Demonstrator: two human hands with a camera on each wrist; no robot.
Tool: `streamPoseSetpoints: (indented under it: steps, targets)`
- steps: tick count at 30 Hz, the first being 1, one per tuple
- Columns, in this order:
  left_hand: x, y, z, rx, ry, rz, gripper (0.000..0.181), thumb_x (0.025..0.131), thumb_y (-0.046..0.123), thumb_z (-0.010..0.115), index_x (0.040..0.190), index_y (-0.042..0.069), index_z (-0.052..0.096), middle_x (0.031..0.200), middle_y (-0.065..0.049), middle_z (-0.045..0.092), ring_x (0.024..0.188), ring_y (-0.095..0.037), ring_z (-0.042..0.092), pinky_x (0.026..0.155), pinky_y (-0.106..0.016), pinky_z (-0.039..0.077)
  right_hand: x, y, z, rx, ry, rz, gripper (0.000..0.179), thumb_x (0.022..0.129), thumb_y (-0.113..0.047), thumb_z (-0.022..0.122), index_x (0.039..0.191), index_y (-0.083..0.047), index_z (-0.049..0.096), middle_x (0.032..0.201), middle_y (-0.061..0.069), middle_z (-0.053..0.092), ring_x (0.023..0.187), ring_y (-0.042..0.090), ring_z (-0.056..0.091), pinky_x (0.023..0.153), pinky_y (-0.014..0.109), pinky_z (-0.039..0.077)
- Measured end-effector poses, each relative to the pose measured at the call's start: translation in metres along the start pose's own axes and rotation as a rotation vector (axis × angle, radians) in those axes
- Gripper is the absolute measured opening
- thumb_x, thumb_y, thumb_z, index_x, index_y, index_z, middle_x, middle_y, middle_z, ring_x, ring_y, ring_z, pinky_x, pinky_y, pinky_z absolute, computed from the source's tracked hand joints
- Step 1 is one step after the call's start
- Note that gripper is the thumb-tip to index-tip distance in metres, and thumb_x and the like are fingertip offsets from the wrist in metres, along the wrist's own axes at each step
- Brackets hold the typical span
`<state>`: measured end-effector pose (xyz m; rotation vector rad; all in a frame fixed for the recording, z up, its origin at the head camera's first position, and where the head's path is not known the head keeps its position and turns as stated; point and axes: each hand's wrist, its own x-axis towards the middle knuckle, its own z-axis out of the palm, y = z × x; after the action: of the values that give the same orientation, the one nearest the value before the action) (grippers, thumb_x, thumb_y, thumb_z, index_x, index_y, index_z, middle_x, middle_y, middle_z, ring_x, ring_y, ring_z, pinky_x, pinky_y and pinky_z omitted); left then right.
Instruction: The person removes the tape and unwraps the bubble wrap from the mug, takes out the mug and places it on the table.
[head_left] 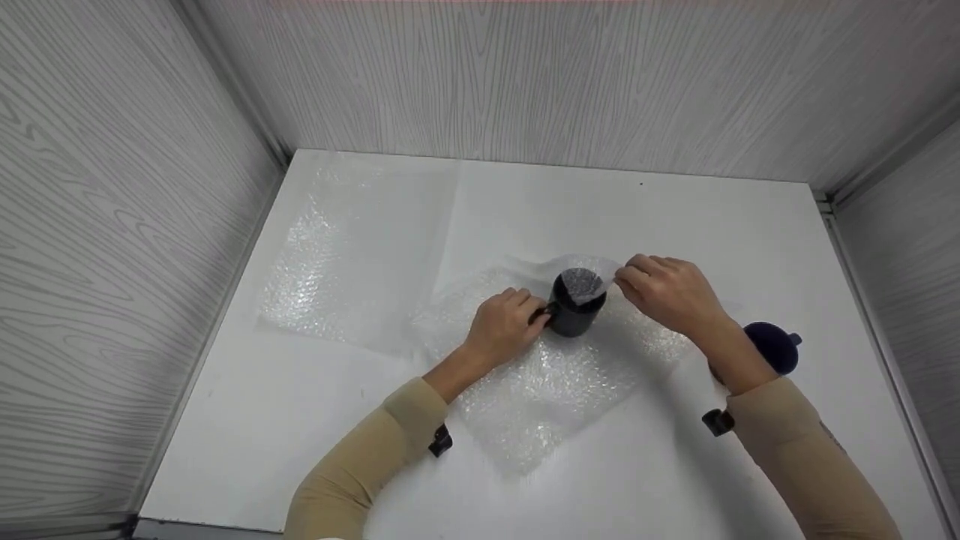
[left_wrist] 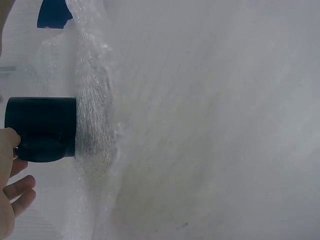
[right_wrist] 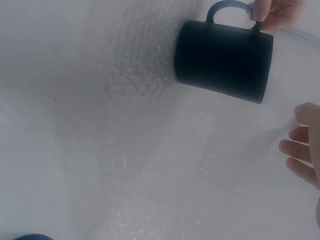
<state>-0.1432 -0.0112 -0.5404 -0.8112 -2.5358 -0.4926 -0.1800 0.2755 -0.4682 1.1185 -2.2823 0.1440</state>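
Observation:
A dark mug (head_left: 572, 319) stands upright on a sheet of bubble wrap (head_left: 540, 390) in the head view. My left hand (head_left: 508, 324) grips the mug by its handle. On the other side, my right hand (head_left: 667, 291) pinches a corner of the wrap beside the mug's rim, and part of that corner overlaps the mouth. The left wrist view shows the mug (left_wrist: 42, 122) sideways, with left thumb and fingers at its handle. In the right wrist view the right fingers (right_wrist: 297, 150) are close to the mug's rim.
A dark blue mug (head_left: 776, 346) stands at the right, partly hidden by my right forearm. Another bubble wrap sheet (head_left: 352, 255) lies flat at the left of the white table (head_left: 247, 450). Grey wood-patterned panels (head_left: 510, 82) enclose the back and sides.

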Motion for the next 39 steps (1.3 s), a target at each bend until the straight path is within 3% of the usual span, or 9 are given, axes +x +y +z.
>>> streamPoseSetpoints:
  steps: [8,17,32,39]
  targets:
    - [0.0,-0.001,0.001,0.005,0.006,0.0,0.015,0.097,0.028,0.077,0.103,0.014,0.078,0.091,0.001,0.076,0.08,-0.016,0.071,0.068,-0.027,0.06,0.004,0.012,0.003,0.0,-0.018,0.055,0.004,0.092,-0.006,0.078,0.096,-0.003,0.078,0.085,0.011,0.076,0.069,0.028,0.075,0.058,0.039,0.062]
    - [-0.002,0.0,0.003,0.028,0.012,0.004,0.017,0.097,0.03,0.077,0.102,0.014,0.077,0.092,0.001,0.076,0.08,-0.016,0.071,0.069,-0.027,0.06,0.01,0.022,0.017,-0.078,-0.002,0.148,0.006,0.094,-0.007,0.077,0.09,-0.002,0.076,0.081,0.014,0.076,0.063,0.03,0.072,0.053,0.041,0.059]
    - [-0.001,-0.001,0.002,0.014,0.018,0.003,0.016,0.097,0.029,0.077,0.103,0.014,0.077,0.089,0.001,0.075,0.077,-0.016,0.07,0.066,-0.028,0.059,0.014,0.035,0.045,-0.056,-0.026,0.382,0.01,0.095,-0.012,0.076,0.099,-0.004,0.079,0.087,0.015,0.079,0.065,0.035,0.072,0.053,0.046,0.058]
    - [-0.001,0.0,0.001,0.007,0.006,0.002,0.016,0.098,0.029,0.076,0.103,0.014,0.077,0.09,0.001,0.075,0.077,-0.016,0.069,0.067,-0.027,0.059,0.017,0.038,0.053,-0.081,-0.028,0.399,0.01,0.096,-0.012,0.075,0.099,-0.004,0.079,0.087,0.016,0.078,0.068,0.036,0.073,0.054,0.046,0.058]
